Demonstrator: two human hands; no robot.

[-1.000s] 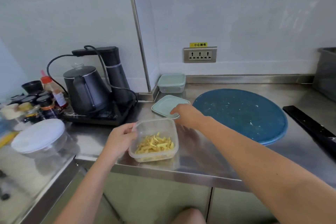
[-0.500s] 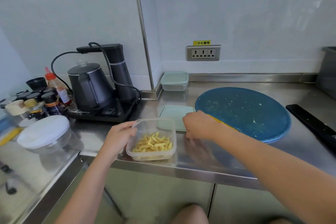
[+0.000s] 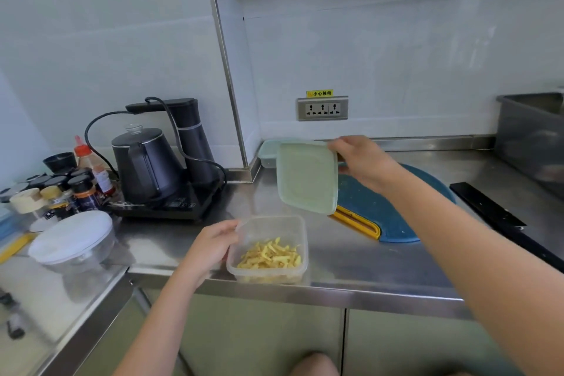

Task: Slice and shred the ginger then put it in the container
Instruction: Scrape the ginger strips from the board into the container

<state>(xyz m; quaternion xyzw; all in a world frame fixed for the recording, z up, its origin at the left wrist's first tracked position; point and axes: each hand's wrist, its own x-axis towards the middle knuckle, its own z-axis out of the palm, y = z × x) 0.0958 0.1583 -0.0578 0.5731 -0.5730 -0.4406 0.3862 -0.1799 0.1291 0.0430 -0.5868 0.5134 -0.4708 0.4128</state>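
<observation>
White glossy wall (image 3: 396, 64), metal corner strip (image 3: 228, 70), three-way socket (image 3: 323, 108) far centre. Steel desk (image 3: 366, 262); pale cabinet doors (image 3: 259, 339) below, near.

On your left, a black gooseneck kettle (image 3: 146, 165) stands on a black heating base (image 3: 183, 204) atop the stainless steel counter (image 3: 366, 262). Dark-capped spice jars (image 3: 84, 192) cluster beside it, and a round clear tub with a white lid (image 3: 71, 236) sits nearer you. Ahead is a silver triple wall socket (image 3: 323, 108).

Clear plastic container (image 3: 268, 230) — glossy steel counter (image 3: 366, 262); matt pale-green plastic lid (image 3: 306, 177).
</observation>
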